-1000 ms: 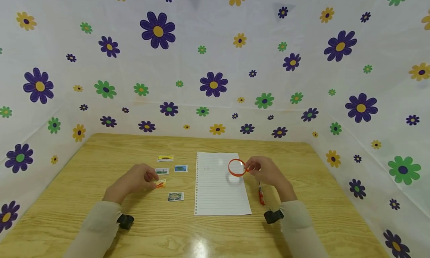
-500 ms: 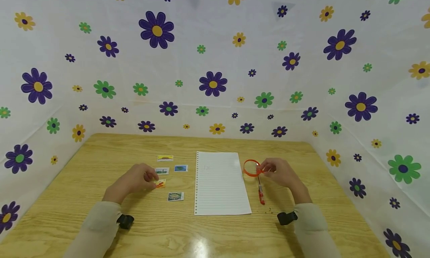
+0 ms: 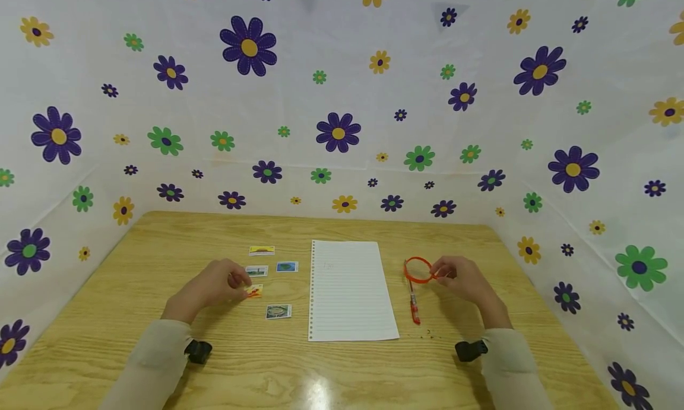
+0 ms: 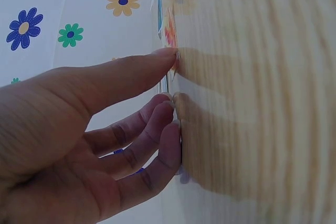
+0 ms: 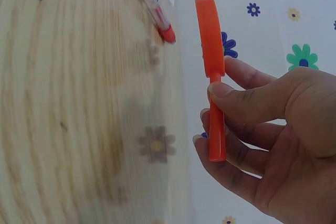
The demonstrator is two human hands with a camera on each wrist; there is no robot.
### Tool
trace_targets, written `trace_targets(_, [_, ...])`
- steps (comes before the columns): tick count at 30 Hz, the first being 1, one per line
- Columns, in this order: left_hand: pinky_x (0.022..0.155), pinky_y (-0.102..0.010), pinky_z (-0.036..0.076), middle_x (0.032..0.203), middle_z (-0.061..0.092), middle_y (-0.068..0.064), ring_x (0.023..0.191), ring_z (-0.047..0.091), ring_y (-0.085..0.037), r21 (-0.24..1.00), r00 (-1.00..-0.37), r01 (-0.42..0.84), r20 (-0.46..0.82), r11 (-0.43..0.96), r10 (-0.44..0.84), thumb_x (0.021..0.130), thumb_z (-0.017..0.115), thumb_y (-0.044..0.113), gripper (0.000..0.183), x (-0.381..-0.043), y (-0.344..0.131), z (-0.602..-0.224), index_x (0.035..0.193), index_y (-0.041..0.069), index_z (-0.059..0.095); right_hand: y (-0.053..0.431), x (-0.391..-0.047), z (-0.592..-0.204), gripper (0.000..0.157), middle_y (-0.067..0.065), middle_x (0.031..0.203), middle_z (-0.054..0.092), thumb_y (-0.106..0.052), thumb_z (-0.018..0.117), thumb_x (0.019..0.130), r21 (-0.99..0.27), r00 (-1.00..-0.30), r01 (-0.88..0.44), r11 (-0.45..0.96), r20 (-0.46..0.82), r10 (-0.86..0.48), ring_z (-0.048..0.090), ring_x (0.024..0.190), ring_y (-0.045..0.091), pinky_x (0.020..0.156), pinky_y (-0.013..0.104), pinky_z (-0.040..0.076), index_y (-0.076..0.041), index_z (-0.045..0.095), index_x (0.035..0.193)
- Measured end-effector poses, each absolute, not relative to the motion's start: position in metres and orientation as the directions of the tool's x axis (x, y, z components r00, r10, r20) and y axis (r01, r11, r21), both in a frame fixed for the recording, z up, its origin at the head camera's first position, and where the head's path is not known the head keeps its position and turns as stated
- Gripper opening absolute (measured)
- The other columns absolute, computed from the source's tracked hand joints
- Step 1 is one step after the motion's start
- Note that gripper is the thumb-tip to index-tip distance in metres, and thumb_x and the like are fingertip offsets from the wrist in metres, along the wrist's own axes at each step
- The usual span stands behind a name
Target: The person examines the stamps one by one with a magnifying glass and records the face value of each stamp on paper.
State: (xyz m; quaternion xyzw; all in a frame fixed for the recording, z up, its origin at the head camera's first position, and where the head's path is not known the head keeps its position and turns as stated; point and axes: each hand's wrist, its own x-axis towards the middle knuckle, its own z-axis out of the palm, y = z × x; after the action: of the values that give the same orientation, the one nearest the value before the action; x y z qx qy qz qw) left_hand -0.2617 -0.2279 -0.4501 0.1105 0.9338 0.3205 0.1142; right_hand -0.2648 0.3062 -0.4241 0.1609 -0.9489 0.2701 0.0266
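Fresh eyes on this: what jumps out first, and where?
Probably the orange-red magnifying glass, held by its handle in the right hand, above the table, right of the lined sheet. Next, the flower-print backdrop surrounding the table's back and sides. Then the small picture cards left of the sheet, one touched by the left hand.

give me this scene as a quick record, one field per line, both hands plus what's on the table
left hand: thumb touching a yellow-and-red picture card
right hand: holding an orange magnifying glass by its handle, raised off the table
other cards: four, left of the paper
paper: lined, holes down left edge
pen: red, right of the paper
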Motion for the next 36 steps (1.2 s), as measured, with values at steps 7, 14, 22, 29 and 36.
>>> trace_targets(7, [0.088,-0.047,0.059,0.103,0.073,-0.007,0.096,0.066,-0.022,0.620,-0.949,0.132,-0.147,0.774,0.280,0.086,0.082,0.011,0.015,-0.263,-0.229,-0.449,0.101,0.010,0.079,0.317,-0.266,-0.430,0.011,0.014,0.091,0.073,0.006,0.070,0.091,-0.495,-0.953,-0.301,0.815,0.129,-0.273,0.065,0.080,0.020,0.073,0.033,0.054,-0.003,0.072,0.097])
trace_targets(14, [0.088,-0.047,0.059,0.104,0.074,-0.009,0.095,0.066,-0.023,0.620,-0.948,0.139,-0.143,0.772,0.285,0.086,0.083,0.010,0.015,-0.262,-0.227,-0.446,0.100,0.008,0.079,0.327,-0.269,-0.435,0.012,0.014,0.092,0.073,0.005,0.071,0.090,-0.498,-0.963,-0.270,0.824,0.115,-0.245,0.066,0.081,0.022,0.074,0.037,0.056,-0.005,0.072,0.096])
trace_targets(22, [0.088,-0.046,0.059,0.102,0.074,-0.009,0.094,0.067,-0.023,0.624,-0.947,0.147,-0.134,0.767,0.291,0.086,0.082,0.010,0.013,-0.262,-0.228,-0.448,0.099,0.008,0.079,0.333,-0.268,-0.436,0.011,0.018,0.093,0.072,0.005,0.072,0.088,-0.503,-0.974,-0.219,0.836,0.070,-0.213,0.067,0.084,0.028,0.073,0.042,0.057,-0.003,0.071,0.096])
trace_targets(29, [0.088,-0.046,0.059,0.103,0.073,-0.007,0.095,0.066,-0.021,0.623,-0.947,0.144,-0.138,0.769,0.289,0.086,0.082,0.009,0.014,-0.262,-0.228,-0.449,0.099,0.009,0.079,0.337,-0.265,-0.435,0.011,0.017,0.093,0.072,0.003,0.074,0.088,-0.501,-0.987,-0.155,0.852,0.034,-0.160,0.067,0.087,0.028,0.072,0.038,0.055,-0.003,0.071,0.096])
trace_targets(36, [0.087,-0.046,0.059,0.102,0.073,-0.008,0.095,0.067,-0.022,0.623,-0.946,0.151,-0.134,0.767,0.295,0.086,0.082,0.009,0.015,-0.261,-0.227,-0.447,0.100,0.008,0.079,0.342,-0.266,-0.437,0.010,0.016,0.092,0.072,0.003,0.074,0.088,-0.506,-0.989,-0.133,0.852,0.012,-0.148,0.065,0.084,0.025,0.068,0.033,0.051,-0.003,0.071,0.096])
